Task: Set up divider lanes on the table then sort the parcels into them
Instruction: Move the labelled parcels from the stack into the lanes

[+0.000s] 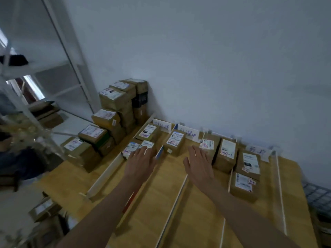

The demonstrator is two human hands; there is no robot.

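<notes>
Parcels (176,142) lay in lanes between white dividers (107,173) on wooden table (197,212), near wall. Left hand (141,161) spread flat, fingertips touching nearest parcel (146,145) in left lane. Right hand (198,163) open, fingers straight, just beside parcel (207,146) in third lane. Unsorted stack (114,111) well left of both.

Pale wall (215,59) behind the wooden table (197,212). White metal shelving (59,97) at left, dark object (17,59) on upper shelf. Grey wire grid (318,196) at right edge, details blurred.
</notes>
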